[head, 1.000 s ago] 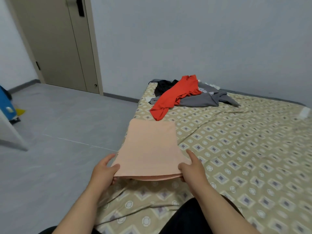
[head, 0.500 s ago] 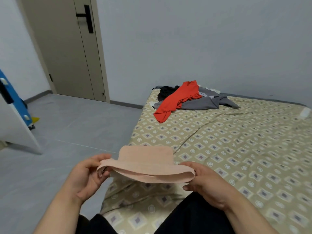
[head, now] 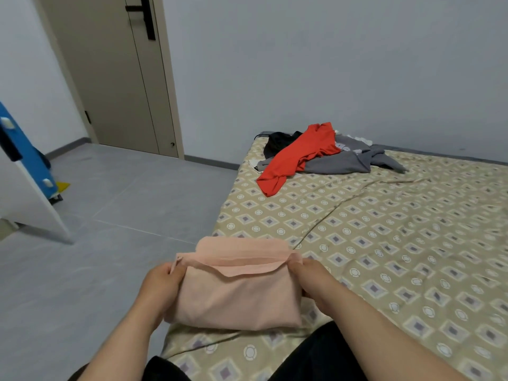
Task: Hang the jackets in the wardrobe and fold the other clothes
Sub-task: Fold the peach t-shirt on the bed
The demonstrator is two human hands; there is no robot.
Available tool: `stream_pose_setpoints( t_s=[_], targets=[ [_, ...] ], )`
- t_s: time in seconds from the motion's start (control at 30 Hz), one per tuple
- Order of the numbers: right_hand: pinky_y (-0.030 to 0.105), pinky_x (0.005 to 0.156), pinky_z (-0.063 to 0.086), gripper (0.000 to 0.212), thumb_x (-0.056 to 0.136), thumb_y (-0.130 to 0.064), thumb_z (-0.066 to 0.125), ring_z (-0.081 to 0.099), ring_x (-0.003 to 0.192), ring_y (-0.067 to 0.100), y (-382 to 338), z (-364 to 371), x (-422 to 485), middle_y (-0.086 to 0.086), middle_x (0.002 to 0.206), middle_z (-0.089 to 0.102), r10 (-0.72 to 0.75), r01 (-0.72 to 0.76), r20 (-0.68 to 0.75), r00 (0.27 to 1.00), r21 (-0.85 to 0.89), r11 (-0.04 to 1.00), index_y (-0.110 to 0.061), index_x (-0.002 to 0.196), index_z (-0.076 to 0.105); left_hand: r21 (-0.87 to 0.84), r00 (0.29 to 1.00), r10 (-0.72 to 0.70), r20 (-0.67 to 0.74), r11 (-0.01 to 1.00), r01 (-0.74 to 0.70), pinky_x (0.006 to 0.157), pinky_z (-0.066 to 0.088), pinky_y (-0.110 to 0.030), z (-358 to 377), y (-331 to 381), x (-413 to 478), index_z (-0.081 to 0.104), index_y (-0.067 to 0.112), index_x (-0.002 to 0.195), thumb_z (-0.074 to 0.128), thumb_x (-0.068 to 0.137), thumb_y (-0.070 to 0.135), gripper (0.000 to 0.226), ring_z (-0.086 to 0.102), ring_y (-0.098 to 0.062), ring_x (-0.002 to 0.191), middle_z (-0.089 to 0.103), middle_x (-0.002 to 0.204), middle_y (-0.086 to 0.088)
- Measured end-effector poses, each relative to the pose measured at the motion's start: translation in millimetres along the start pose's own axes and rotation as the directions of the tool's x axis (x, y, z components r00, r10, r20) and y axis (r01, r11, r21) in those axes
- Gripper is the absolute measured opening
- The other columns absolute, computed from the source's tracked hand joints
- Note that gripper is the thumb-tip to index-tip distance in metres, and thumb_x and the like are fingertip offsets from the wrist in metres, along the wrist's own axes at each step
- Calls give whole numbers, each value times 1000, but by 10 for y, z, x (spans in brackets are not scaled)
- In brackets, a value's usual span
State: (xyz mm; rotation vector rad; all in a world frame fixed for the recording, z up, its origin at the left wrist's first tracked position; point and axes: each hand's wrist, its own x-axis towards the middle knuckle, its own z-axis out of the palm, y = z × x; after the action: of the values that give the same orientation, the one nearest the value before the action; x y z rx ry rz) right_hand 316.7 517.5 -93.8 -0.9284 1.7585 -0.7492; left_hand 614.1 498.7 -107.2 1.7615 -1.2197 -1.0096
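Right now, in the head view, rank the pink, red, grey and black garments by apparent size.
Pink garment, largest, but nearest the camera.
Red garment and grey garment: about alike, unranked.
Black garment, smallest, partly hidden.

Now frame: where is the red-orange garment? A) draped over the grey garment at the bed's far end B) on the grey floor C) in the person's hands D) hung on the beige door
A: the red-orange garment lies across the grey garment on the patterned bed sheet, while the left hand and right hand grip the folded peach cloth.
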Motion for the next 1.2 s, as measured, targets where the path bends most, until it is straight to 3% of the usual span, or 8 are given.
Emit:
stream_pose_setpoints(
  t_s=[0.17, 0.27, 0.4, 0.53, 0.73, 0.9, 1.07, 1.2],
  targets=[
    [40, 81, 55, 22, 100, -28, 49, 66, 98, 32, 71, 191, 263, 15, 104, 69, 178, -181, 29, 984, 146, 973, -9, 104, 60, 131, 999, -35, -14, 991, 37, 82, 46, -36, 306, -197, 242, 71, -2, 97, 39, 104, 30, 46, 62, -30, 95, 69, 100, -17],
    [47, 85, 57, 25, 93, -32, 59, 68, 91, 33, 125, 292, 425, 12, 91, 73, 111, -107, -46, 993, 81, 991, -9, 91, 68, 192, 999, -16, -46, 981, 24, 77, 45, -37, 412, -281, 410, 71, -3, 86, 41, 103, 25, 45, 63, -32, 91, 70, 96, -24],
    [32, 62, 41, 30, 95, -26, 51, 58, 75, 25, 112, 281, 717, 12, 83, 65, 88, -78, -253, 963, 48, 996, -3, 83, 65, 212, 989, 12, -149, 977, 20, 68, 38, -36, 455, -313, 691, 66, 1, 77, 43, 103, 26, 42, 61, -32, 83, 68, 86, -22],
    [35, 64, 40, 40, 96, -30, 51, 55, 71, 30, 96, 304, 1017, 15, 74, 61, -11, 9, -384, 923, -8, 1000, 2, 73, 60, 176, 988, 20, -151, 984, 7, 61, 39, -37, 568, -338, 996, 56, -5, 66, 44, 102, 29, 52, 51, -27, 66, 61, 69, -23],
    [33, 58, 33, 46, 97, -34, 52, 42, 60, 20, 109, 364, 1320, 6, 62, 48, -127, 111, -449, 884, -63, 992, -1, 65, 48, 195, 984, 93, -149, 979, -63, 56, 30, -35, 712, -266, 1268, 47, 12, 60, 45, 102, 28, 45, 44, -18, 58, 50, 60, -1],
    [31, 65, 39, 40, 97, -40, 49, 52, 66, 18, 161, 417, 1452, -2, 68, 59, -83, 45, -440, 894, -97, 994, -11, 71, 60, 244, 990, 90, -106, 968, -62, 58, 32, -34, 791, -356, 1372, 48, 16, 62, 44, 102, 32, 44, 49, -23, 64, 53, 63, 1],
    [31, 60, 33, 44, 94, -35, 56, 44, 63, 22, 118, 349, 1456, 4, 64, 48, 92, -60, -407, 909, 91, 994, -3, 64, 51, -163, 993, -89, -81, 984, 75, 54, 35, -27, 741, -272, 1383, 58, 14, 68, 53, 99, 37, 38, 42, -10, 56, 51, 61, 6],
    [44, 97, 51, 40, 90, -46, 62, 66, 98, 30, 86, 221, 1396, 7, 104, 72, 232, -154, -221, 947, 321, 934, -8, 103, 68, -285, 993, -116, -11, 952, 108, 72, 49, -31, 504, -228, 1323, 68, 12, 94, 61, 95, 19, 10, 58, -17, 75, 62, 85, -2]
  ],
)
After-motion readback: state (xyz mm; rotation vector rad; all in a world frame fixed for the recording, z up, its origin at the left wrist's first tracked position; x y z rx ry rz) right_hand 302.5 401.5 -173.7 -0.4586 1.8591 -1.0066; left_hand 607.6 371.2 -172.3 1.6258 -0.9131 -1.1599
